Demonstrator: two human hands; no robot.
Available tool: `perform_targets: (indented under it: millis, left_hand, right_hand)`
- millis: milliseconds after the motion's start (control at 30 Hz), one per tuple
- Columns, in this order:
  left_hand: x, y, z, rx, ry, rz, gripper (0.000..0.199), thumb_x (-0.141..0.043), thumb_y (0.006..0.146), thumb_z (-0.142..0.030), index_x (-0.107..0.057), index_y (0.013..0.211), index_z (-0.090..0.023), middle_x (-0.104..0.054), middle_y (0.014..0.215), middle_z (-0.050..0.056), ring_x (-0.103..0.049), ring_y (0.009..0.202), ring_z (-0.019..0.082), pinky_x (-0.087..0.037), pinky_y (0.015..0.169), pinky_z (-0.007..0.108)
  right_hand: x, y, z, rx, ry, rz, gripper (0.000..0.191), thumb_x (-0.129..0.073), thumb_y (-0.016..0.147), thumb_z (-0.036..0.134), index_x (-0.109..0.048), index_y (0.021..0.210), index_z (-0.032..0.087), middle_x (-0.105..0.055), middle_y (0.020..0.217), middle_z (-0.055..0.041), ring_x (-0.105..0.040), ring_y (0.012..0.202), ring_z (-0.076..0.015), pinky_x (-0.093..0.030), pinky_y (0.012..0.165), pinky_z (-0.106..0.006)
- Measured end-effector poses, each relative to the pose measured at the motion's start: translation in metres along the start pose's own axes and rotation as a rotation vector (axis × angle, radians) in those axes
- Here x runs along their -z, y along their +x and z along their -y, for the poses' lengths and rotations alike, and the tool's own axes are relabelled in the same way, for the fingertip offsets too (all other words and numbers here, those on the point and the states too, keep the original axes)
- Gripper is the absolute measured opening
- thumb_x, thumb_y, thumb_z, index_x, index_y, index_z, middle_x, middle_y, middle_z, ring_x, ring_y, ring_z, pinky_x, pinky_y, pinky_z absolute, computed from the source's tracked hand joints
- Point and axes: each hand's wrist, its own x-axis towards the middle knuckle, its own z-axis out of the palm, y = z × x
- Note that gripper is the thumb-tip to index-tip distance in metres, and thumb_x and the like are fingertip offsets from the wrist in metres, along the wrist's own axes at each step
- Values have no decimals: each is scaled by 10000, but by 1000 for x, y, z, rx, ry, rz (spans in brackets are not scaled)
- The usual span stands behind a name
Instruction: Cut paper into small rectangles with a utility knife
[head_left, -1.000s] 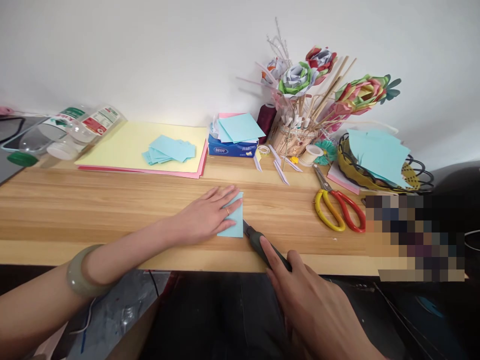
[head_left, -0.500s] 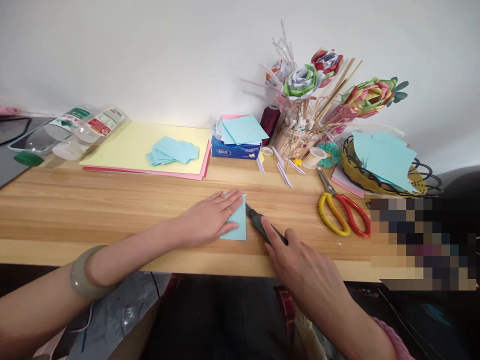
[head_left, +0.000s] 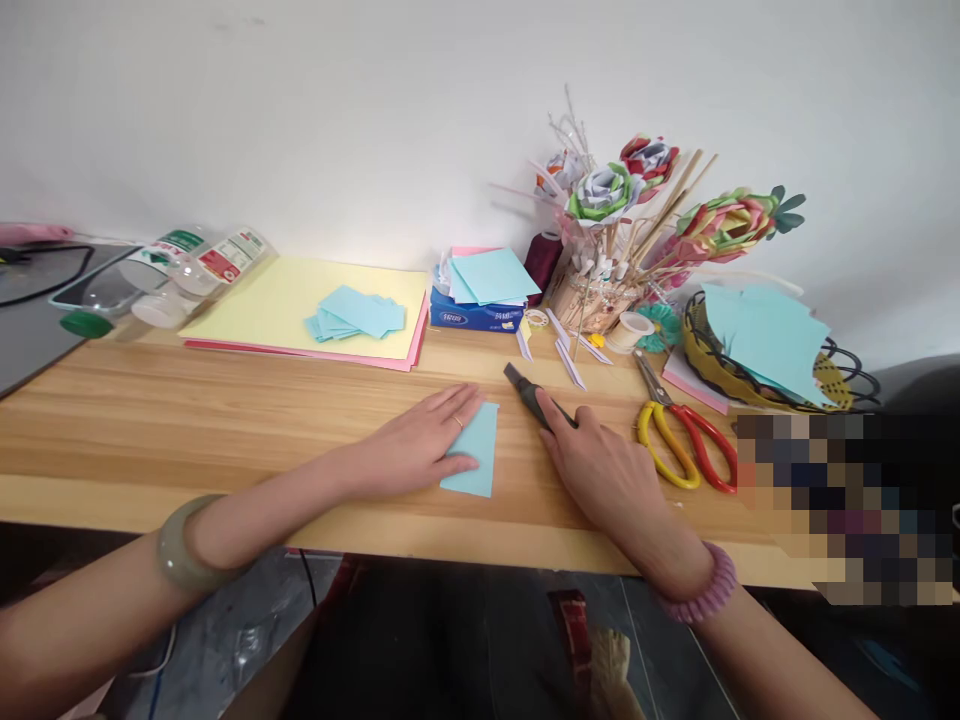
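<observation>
My left hand (head_left: 420, 440) lies flat on the wooden table (head_left: 225, 420), its fingers resting on the left part of a small light-blue paper piece (head_left: 474, 452). My right hand (head_left: 600, 465) grips a dark-handled utility knife (head_left: 531, 392), its tip pointing away from me, up and to the right of the paper and clear of it. A pale green bangle sits on my left wrist and a pink band on my right.
Yellow-and-red scissors (head_left: 686, 440) lie right of the knife hand. At the back stand a yellow sheet (head_left: 300, 300) with cut blue papers (head_left: 356, 312), a blue tissue box (head_left: 474, 315), a holder of paper flowers (head_left: 607, 250) and a wire basket (head_left: 787, 345) of blue paper.
My right hand has carried the knife from the paper's lower right edge forward along it and away to the upper right. My left hand stays on the paper.
</observation>
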Motion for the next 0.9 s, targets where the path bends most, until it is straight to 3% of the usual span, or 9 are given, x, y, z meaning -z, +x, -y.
perform_targets:
  millis: [133, 267, 400, 467, 567, 667, 800, 900]
  left_hand:
    - [8, 10, -2, 186, -115, -38, 751, -581, 819, -398, -216, 1421, -136, -344, 1438, 141, -297, 1311, 268, -309, 1042, 380]
    - [18, 24, -3, 290, -97, -59, 667, -661, 721, -384, -428, 1298, -143, -541, 1216, 151, -465, 1138, 331, -407, 921, 440]
    - [24, 32, 0, 314, -125, -80, 453, -691, 671, -281, -595, 1105, -191, -589, 1056, 88, -602, 911, 253, -489, 794, 350]
    - [26, 33, 4, 312, -152, -118, 460, -700, 648, -205, -602, 1097, -210, -583, 1054, 61, -618, 897, 211, -503, 792, 300]
    - [34, 32, 18, 355, -171, -250, 531, -681, 674, -161, -543, 1183, -217, -560, 1107, 55, -595, 993, 192, -498, 857, 279]
    - [50, 26, 49, 487, -151, -450, 592, -627, 773, -266, -389, 1309, -185, -486, 1217, 93, -529, 1114, 221, -468, 931, 329]
    - [69, 8, 93, 663, -73, -638, 732, -513, 849, -497, -212, 1371, -81, -324, 1344, 171, -434, 1194, 332, -412, 967, 438]
    - [72, -6, 110, 690, 40, -735, 831, -394, 854, -657, -168, 1390, -63, -128, 1439, 165, -197, 1294, 456, -232, 1053, 509]
  right_hand:
    - [-13, 22, -8, -44, -17, -111, 444, -372, 941, 344, -371, 1377, 261, -577, 891, -75, -609, 718, -203, -366, 496, -260]
    - [-19, 36, -8, -26, -7, -260, 526, -403, 924, 331, -299, 1408, 153, -562, 1084, -157, -547, 940, -254, -430, 746, -365]
    - [-26, 39, -7, 15, 92, -452, 569, -421, 909, 323, -280, 1380, 36, -496, 1238, -220, -460, 1108, -289, -384, 905, -418]
    - [-29, 39, -8, 33, 146, -479, 550, -413, 909, 310, -296, 1365, 25, -481, 1255, -229, -441, 1142, -297, -378, 927, -431]
    - [-32, 39, -8, 49, 193, -483, 536, -429, 902, 298, -333, 1341, 6, -483, 1244, -236, -447, 1139, -306, -387, 927, -439]
    - [-32, 39, -8, 66, 213, -484, 529, -437, 900, 301, -350, 1331, 7, -492, 1235, -230, -460, 1126, -303, -404, 915, -441]
    - [-22, 53, -10, 121, 252, -491, 481, -415, 912, 305, -396, 1305, 28, -529, 1210, -203, -474, 1127, -278, -407, 929, -427]
    - [-10, 83, -15, 152, 274, -492, 421, -360, 938, 278, -440, 1279, 46, -527, 1248, -177, -469, 1159, -242, -385, 969, -382]
